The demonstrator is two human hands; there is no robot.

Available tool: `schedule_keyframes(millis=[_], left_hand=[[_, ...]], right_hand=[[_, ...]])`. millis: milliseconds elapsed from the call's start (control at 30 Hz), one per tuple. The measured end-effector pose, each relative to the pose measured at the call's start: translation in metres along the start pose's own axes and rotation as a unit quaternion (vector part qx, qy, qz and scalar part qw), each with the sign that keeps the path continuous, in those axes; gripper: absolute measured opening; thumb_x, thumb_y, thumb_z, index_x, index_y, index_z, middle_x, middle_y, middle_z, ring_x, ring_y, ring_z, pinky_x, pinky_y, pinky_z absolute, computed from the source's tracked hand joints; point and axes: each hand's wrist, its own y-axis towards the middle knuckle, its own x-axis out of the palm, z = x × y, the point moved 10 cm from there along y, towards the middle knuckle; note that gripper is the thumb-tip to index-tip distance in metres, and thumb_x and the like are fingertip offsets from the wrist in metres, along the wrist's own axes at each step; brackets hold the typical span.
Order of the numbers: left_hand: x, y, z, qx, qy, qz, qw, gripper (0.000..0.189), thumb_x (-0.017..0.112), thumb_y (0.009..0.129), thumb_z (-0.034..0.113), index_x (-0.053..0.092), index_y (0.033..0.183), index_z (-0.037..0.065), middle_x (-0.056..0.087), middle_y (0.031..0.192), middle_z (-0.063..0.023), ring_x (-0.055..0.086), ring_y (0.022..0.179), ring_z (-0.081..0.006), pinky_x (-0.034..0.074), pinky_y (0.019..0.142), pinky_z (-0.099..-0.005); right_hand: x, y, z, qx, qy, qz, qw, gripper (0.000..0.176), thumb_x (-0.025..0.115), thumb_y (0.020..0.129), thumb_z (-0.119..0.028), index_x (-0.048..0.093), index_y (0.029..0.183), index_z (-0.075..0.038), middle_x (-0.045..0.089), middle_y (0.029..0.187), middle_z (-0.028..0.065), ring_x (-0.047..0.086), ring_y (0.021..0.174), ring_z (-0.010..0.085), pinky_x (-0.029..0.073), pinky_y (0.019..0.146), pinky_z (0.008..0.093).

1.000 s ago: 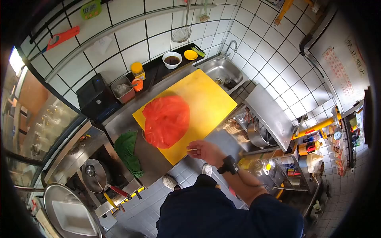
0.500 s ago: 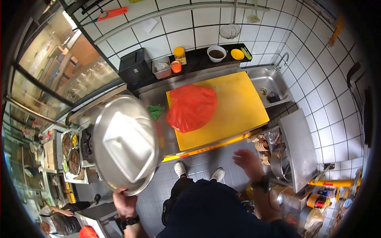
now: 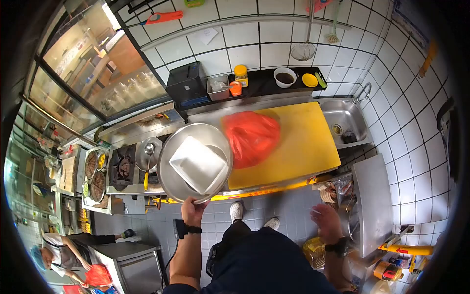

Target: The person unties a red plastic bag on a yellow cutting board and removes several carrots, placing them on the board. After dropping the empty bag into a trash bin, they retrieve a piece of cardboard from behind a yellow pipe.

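My left hand grips the near rim of a large round metal basin. Inside the basin lies a white rectangular tray. The basin is at the left end of the yellow cutting board, beside a red plastic bag that rests on the board. What the bag holds is hidden. My right hand is raised over the floor in front of the counter, fingers apart and holding nothing.
A stove with a wok and ladle is left of the basin. Right of the board are a sink and a metal panel. A shelf with bowls runs behind. Another person stands at lower left with a red bag.
The basin and tray have moved right, toward the red bag, and now look less tilted. The stove and wok have come into view. My right hand is still empty.
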Motion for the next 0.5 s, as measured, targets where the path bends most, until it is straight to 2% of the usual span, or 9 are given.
schedule_keyframes(millis=[33,100,133,200,233,300,367,433,500], left_hand=[[-0.004,0.015,0.000,-0.002,-0.003,0.001,1.000,0.028,0.047,0.085,0.003,0.056,0.106,-0.014,0.064,0.109,-0.0266,0.067,0.097,-0.0393,0.060,0.084,-0.0513],[-0.011,0.044,0.006,0.009,-0.020,0.011,1.000,0.019,0.047,0.085,0.003,0.058,0.094,-0.010,0.065,0.102,-0.0242,0.068,0.094,-0.0375,0.060,0.080,-0.0517],[-0.008,0.047,0.013,0.009,0.022,0.033,0.999,0.014,0.049,0.086,0.005,0.057,0.084,-0.006,0.064,0.091,-0.0200,0.068,0.088,-0.0347,0.061,0.078,-0.0506],[-0.018,0.072,0.021,0.022,0.033,0.029,0.999,0.013,0.050,0.087,0.005,0.057,0.083,-0.004,0.063,0.088,-0.0180,0.068,0.085,-0.0334,0.061,0.076,-0.0488],[-0.022,0.084,0.029,0.039,0.048,0.026,0.998,0.012,0.051,0.087,0.006,0.057,0.082,-0.003,0.062,0.085,-0.0159,0.068,0.082,-0.0321,0.061,0.073,-0.0470],[-0.027,0.100,0.034,0.019,0.032,0.033,0.999,0.012,0.053,0.087,0.006,0.056,0.079,-0.002,0.061,0.082,-0.0131,0.068,0.078,-0.0307,0.062,0.073,-0.0462],[-0.028,0.105,0.037,-0.005,0.074,0.018,0.997,0.010,0.056,0.088,0.008,0.057,0.087,-0.002,0.060,0.082,-0.0118,0.068,0.080,-0.0301,0.062,0.076,-0.0484],[-0.015,0.093,0.041,-0.006,0.075,0.007,0.997,0.012,0.057,0.090,0.011,0.056,0.087,-0.001,0.059,0.084,-0.0116,0.067,0.083,-0.0300,0.060,0.081,-0.0505],[-0.001,0.070,0.052,-0.007,0.081,-0.005,0.997,0.014,0.058,0.092,0.014,0.056,0.087,0.001,0.058,0.085,-0.0115,0.065,0.086,-0.0299,0.059,0.086,-0.0527]], right_hand=[[0.016,0.000,-0.005,-0.005,-0.007,-0.022,1.000,0.033,0.046,0.102,-0.026,0.056,0.121,-0.001,0.063,0.120,0.0160,0.063,0.110,0.0312,0.050,0.098,0.0427],[0.054,0.005,-0.015,-0.013,-0.019,-0.042,0.999,0.033,0.046,0.102,-0.026,0.056,0.122,-0.001,0.063,0.121,0.0164,0.063,0.111,0.0314,0.050,0.098,0.0429],[0.084,0.009,-0.018,-0.007,-0.040,-0.068,0.997,0.034,0.046,0.102,-0.025,0.055,0.123,-0.001,0.062,0.123,0.0170,0.063,0.112,0.0316,0.050,0.099,0.0431],[0.143,0.020,-0.021,-0.011,-0.058,-0.157,0.986,0.034,0.045,0.104,-0.022,0.054,0.127,0.001,0.061,0.127,0.0166,0.062,0.116,0.0307,0.050,0.101,0.0428],[0.165,0.033,-0.019,-0.012,-0.065,-0.156,0.986,0.034,0.045,0.104,-0.022,0.054,0.127,0.001,0.061,0.127,0.0166,0.062,0.116,0.0307,0.050,0.101,0.0428],[0.238,0.050,-0.018,-0.085,-0.186,-0.254,0.945,0.036,0.048,0.104,-0.019,0.051,0.134,0.002,0.061,0.128,0.0148,0.062,0.118,0.0273,0.049,0.103,0.0407],[0.316,0.060,-0.015,-0.109,-0.291,-0.276,0.909,0.039,0.053,0.103,-0.015,0.049,0.138,0.002,0.062,0.128,0.0131,0.061,0.120,0.0244,0.048,0.104,0.0373],[0.384,0.087,0.008,-0.128,-0.336,-0.310,0.880,0.041,0.057,0.102,-0.016,0.050,0.138,0.002,0.062,0.128,0.0137,0.060,0.121,0.0230,0.048,0.103,0.0344],[0.430,0.135,0.051,-0.154,-0.377,-0.327,0.853,0.049,0.064,0.097,-0.022,0.050,0.137,0.003,0.062,0.128,0.0198,0.061,0.119,0.0287,0.050,0.100,0.0364]])
